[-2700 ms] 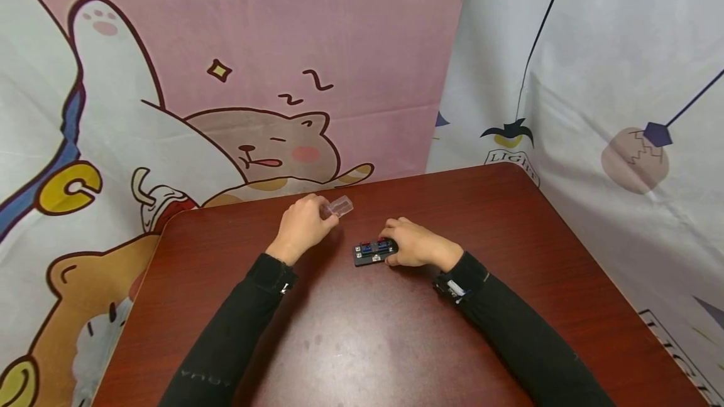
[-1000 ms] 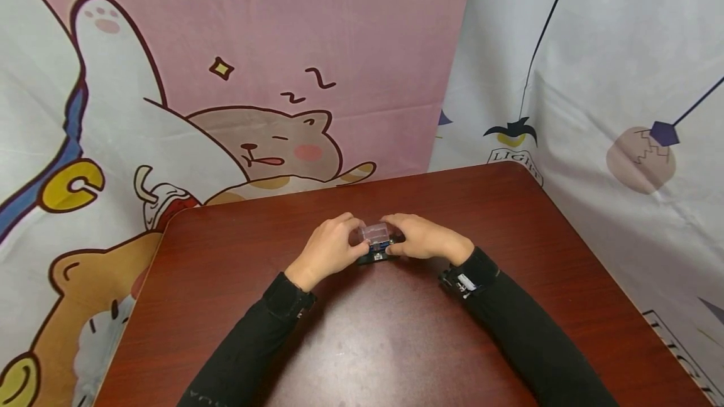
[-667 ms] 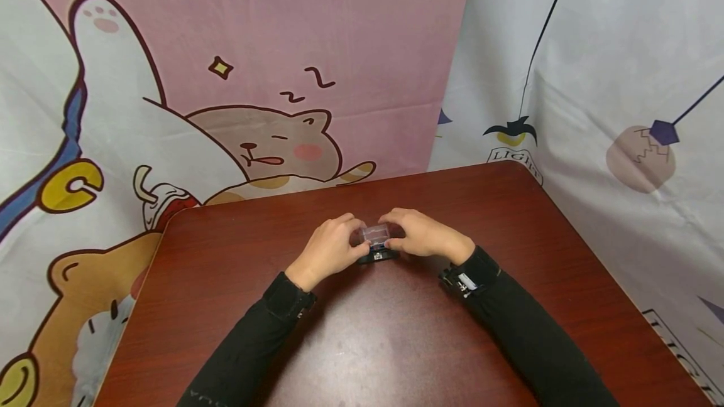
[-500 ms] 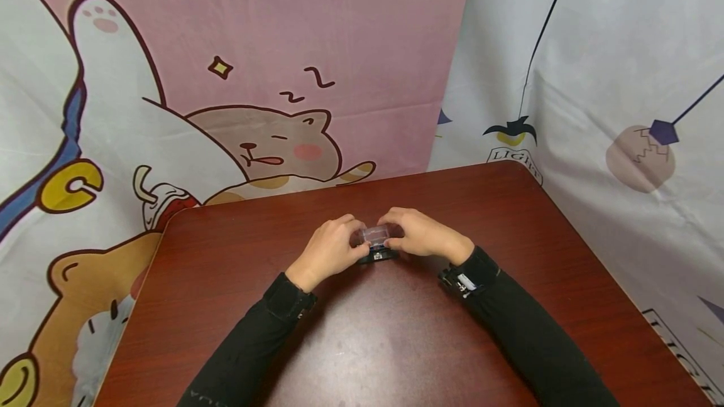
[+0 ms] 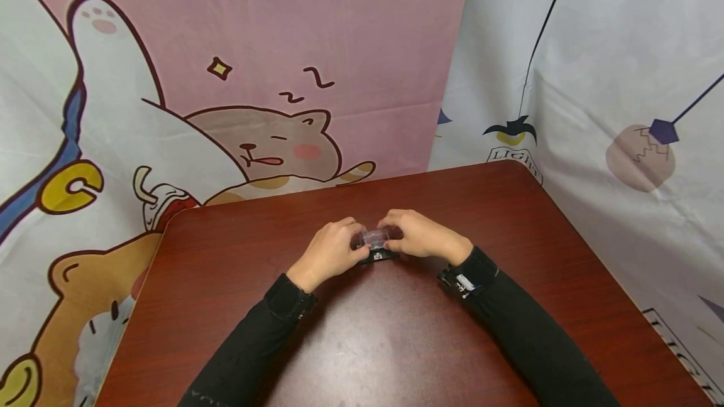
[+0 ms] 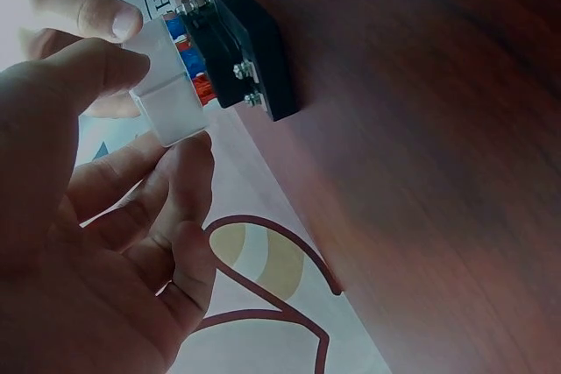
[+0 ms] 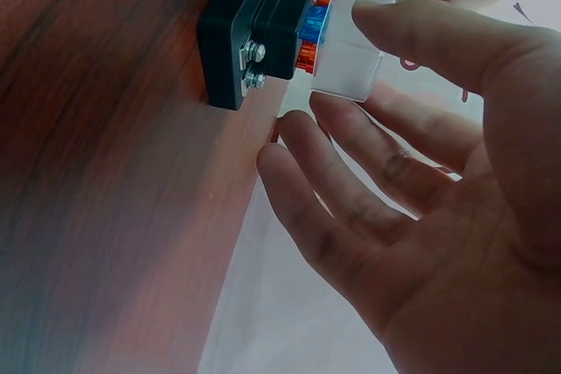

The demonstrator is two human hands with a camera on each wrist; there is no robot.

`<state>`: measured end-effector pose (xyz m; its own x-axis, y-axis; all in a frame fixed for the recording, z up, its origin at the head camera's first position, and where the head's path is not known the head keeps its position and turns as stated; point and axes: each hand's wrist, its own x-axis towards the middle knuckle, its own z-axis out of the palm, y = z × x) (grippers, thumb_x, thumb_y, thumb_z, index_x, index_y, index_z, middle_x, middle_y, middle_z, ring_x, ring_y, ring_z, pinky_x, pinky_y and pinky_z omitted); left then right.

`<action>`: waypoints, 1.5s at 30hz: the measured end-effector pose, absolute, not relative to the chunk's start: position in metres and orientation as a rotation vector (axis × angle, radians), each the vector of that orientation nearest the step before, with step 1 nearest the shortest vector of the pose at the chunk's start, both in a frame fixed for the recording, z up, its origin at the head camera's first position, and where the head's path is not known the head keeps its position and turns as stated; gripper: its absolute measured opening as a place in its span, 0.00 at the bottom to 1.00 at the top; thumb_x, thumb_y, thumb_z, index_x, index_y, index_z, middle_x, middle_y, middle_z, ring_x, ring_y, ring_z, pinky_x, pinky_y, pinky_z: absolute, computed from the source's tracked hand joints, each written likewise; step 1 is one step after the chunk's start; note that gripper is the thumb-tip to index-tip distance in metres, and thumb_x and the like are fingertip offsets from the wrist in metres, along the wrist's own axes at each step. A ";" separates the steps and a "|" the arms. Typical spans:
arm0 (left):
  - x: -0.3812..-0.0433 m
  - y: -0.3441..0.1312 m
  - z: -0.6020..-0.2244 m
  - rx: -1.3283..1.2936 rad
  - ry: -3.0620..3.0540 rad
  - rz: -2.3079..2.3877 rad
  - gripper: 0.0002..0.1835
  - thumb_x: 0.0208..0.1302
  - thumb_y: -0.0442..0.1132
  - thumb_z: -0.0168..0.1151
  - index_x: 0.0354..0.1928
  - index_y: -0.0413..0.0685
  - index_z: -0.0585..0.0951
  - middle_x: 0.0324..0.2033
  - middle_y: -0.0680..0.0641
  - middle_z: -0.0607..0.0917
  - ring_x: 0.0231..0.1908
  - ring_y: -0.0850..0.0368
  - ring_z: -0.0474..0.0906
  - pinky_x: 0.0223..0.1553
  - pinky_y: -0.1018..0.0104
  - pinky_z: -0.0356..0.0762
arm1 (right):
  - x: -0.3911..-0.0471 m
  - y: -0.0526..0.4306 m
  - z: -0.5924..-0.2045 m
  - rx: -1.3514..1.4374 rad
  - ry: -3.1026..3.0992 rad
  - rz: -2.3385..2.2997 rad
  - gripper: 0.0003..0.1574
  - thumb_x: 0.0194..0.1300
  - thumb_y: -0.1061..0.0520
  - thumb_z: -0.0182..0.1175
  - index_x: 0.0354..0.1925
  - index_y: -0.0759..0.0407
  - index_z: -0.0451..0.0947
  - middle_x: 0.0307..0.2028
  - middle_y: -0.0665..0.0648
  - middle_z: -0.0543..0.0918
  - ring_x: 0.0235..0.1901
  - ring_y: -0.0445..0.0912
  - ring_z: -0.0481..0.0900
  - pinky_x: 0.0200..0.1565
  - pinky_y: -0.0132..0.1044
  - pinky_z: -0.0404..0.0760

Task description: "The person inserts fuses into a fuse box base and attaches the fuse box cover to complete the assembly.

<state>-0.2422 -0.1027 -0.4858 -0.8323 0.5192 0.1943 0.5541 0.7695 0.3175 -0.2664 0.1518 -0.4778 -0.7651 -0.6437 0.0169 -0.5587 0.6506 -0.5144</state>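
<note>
A black fuse block [image 5: 380,256] sits on the table, with silver screw terminals and blue and orange-red blade fuses [image 6: 193,60]. Its clear plastic cover [image 7: 351,37] is lined up over the fuses, whose lower parts show below the rim. My left hand [image 5: 330,249] pinches the cover's left end between thumb and fingers. At the right end, my right hand [image 5: 423,235] pinches the same cover, thumb on the near side. In the right wrist view, that hand's other fingers spread loosely beside the block.
The reddish-brown wooden table [image 5: 351,344] spreads around both forearms. Behind it hangs a pink and white cartoon cloth [image 5: 362,49], and a pale cloth [image 5: 594,237] runs along the right side.
My left hand has brought the cover from the back left onto the block. My right hand has shifted from the block's right end to the cover. Lately both hands have barely moved.
</note>
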 end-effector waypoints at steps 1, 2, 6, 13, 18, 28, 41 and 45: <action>-0.242 -0.103 -0.486 -0.871 -2.864 -0.558 0.16 0.69 0.48 0.74 0.53 0.49 0.90 0.41 0.53 0.86 0.32 0.60 0.77 0.37 0.62 0.79 | -0.266 0.152 -0.478 -0.989 2.701 -0.755 0.26 0.73 0.53 0.73 0.66 0.55 0.84 0.56 0.52 0.86 0.49 0.49 0.82 0.54 0.46 0.83; -0.242 -0.103 -0.487 -0.871 -2.865 -0.558 0.16 0.69 0.48 0.74 0.53 0.49 0.90 0.41 0.52 0.87 0.32 0.60 0.77 0.37 0.61 0.79 | -0.267 0.152 -0.478 -0.987 2.700 -0.756 0.26 0.74 0.53 0.73 0.66 0.54 0.84 0.56 0.52 0.85 0.49 0.49 0.82 0.54 0.46 0.83; -0.242 -0.103 -0.488 -0.872 -2.868 -0.557 0.17 0.69 0.49 0.74 0.54 0.49 0.90 0.43 0.51 0.87 0.33 0.60 0.78 0.39 0.60 0.81 | -0.267 0.152 -0.480 -0.978 2.702 -0.758 0.26 0.74 0.53 0.73 0.66 0.54 0.84 0.55 0.51 0.85 0.48 0.49 0.82 0.53 0.44 0.83; -0.242 -0.103 -0.490 -0.872 -2.872 -0.548 0.17 0.70 0.49 0.75 0.54 0.49 0.90 0.42 0.51 0.87 0.33 0.60 0.78 0.39 0.60 0.81 | -0.266 0.151 -0.481 -0.968 2.699 -0.751 0.25 0.75 0.53 0.72 0.67 0.53 0.84 0.55 0.51 0.85 0.47 0.48 0.82 0.52 0.43 0.83; -0.243 -0.103 -0.490 -0.869 -2.890 -0.562 0.17 0.70 0.48 0.74 0.55 0.48 0.90 0.45 0.49 0.89 0.35 0.59 0.81 0.41 0.58 0.83 | -0.265 0.151 -0.480 -0.976 2.699 -0.737 0.24 0.76 0.52 0.70 0.67 0.53 0.84 0.56 0.51 0.85 0.47 0.49 0.83 0.51 0.43 0.82; -0.242 -0.103 -0.490 -0.903 -2.887 -0.551 0.17 0.71 0.48 0.73 0.55 0.46 0.90 0.45 0.47 0.89 0.35 0.58 0.82 0.42 0.57 0.84 | -0.264 0.150 -0.481 -0.945 2.700 -0.719 0.24 0.76 0.51 0.71 0.67 0.52 0.85 0.56 0.51 0.85 0.48 0.48 0.82 0.53 0.44 0.82; -0.239 -0.103 -0.490 -0.909 -2.898 -0.533 0.17 0.72 0.49 0.73 0.56 0.48 0.90 0.45 0.49 0.89 0.36 0.59 0.83 0.43 0.57 0.85 | -0.264 0.150 -0.480 -0.945 2.690 -0.698 0.24 0.76 0.52 0.71 0.66 0.52 0.85 0.59 0.51 0.86 0.51 0.49 0.84 0.55 0.46 0.84; -0.239 -0.103 -0.491 -0.916 -2.905 -0.522 0.18 0.73 0.49 0.73 0.57 0.48 0.90 0.45 0.50 0.88 0.36 0.59 0.83 0.44 0.57 0.85 | -0.264 0.150 -0.481 -0.942 2.682 -0.694 0.23 0.76 0.51 0.71 0.66 0.52 0.85 0.60 0.51 0.86 0.51 0.48 0.84 0.55 0.46 0.84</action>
